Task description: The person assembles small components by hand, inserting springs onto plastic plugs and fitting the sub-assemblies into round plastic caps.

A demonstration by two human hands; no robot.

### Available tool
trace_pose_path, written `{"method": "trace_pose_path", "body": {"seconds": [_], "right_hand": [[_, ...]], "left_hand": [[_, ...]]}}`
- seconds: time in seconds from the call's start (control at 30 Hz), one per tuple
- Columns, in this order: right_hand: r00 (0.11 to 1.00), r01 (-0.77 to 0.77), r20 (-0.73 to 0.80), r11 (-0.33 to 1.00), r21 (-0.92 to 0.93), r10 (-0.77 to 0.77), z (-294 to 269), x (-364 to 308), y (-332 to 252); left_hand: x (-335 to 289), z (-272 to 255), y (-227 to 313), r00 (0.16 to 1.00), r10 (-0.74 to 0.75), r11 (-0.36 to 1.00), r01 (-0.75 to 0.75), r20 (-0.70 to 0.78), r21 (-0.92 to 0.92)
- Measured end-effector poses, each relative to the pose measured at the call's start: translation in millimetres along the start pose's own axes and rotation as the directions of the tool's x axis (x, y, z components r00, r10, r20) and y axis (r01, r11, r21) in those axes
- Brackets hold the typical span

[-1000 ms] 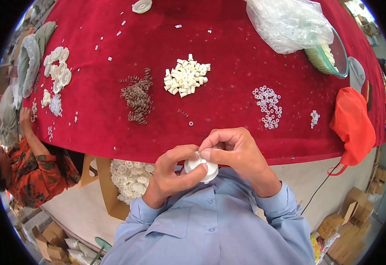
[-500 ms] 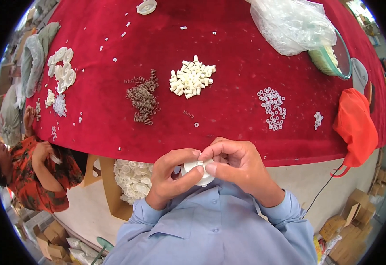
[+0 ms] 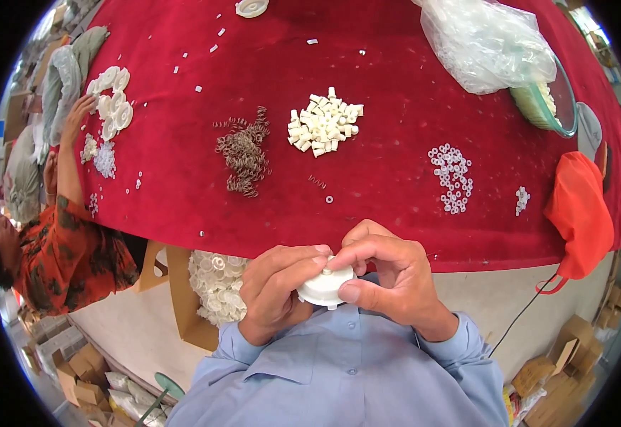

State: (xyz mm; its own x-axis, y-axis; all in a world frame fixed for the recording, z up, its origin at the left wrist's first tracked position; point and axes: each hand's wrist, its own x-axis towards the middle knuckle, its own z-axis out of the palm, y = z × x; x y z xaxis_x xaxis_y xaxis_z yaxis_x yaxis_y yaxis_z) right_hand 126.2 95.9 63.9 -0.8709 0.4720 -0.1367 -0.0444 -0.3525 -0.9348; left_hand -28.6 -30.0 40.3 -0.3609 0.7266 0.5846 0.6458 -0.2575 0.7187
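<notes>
A white round plastic cap (image 3: pixel 322 290) with small tabs on its rim is held in front of my chest, at the table's near edge. My left hand (image 3: pixel 273 290) grips it from the left, fingers bent over its upper side. From the right, my right hand (image 3: pixel 396 277) pinches it, index fingertip on the small raised centre and thumb at the rim. Just beyond my hands lie a white ring (image 3: pixel 329 200) and a single spring (image 3: pixel 317 182). Farther off are a pile of brown springs (image 3: pixel 243 156) and a heap of cream plastic plugs (image 3: pixel 323 124).
Small white rings (image 3: pixel 453 178) lie to the right. A clear plastic bag (image 3: pixel 485 46) rests against a glass bowl (image 3: pixel 572 117) beside a red cloth bag (image 3: pixel 581 213). An open carton (image 3: pixel 182 299) of white parts stands below the edge. A co-worker's arm (image 3: pixel 71 167) reaches toward white caps (image 3: pixel 120 107).
The cap has tilted in my hands, showing its domed side. My right index finger has shifted onto its centre. At the left, the co-worker's arm has stretched out to the white caps.
</notes>
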Motion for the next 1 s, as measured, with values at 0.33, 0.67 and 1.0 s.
{"method": "trace_pose_path", "body": {"seconds": [0.33, 0.67, 1.0], "right_hand": [[0.970, 0.226, -0.039, 0.952, -0.205, -0.239, 3.5, -0.2, 10.2], [0.988, 0.136, -0.033, 0.963, -0.231, -0.148, 11.8, 8.2, 12.8], [0.894, 0.031, -0.227, 0.559, -0.829, -0.385, -5.7, 58.9, 28.8]], "left_hand": [[-6.2, -4.8, -12.0, 0.996, 0.075, 0.994, -0.071, 0.046, -0.079], [-27.5, -26.7, 1.2, 0.975, -0.191, 0.960, 0.209, 0.109, -0.185], [-59.7, -119.5, -10.6, 0.727, -0.672, 0.618, 0.448, 0.139, 0.646]]}}
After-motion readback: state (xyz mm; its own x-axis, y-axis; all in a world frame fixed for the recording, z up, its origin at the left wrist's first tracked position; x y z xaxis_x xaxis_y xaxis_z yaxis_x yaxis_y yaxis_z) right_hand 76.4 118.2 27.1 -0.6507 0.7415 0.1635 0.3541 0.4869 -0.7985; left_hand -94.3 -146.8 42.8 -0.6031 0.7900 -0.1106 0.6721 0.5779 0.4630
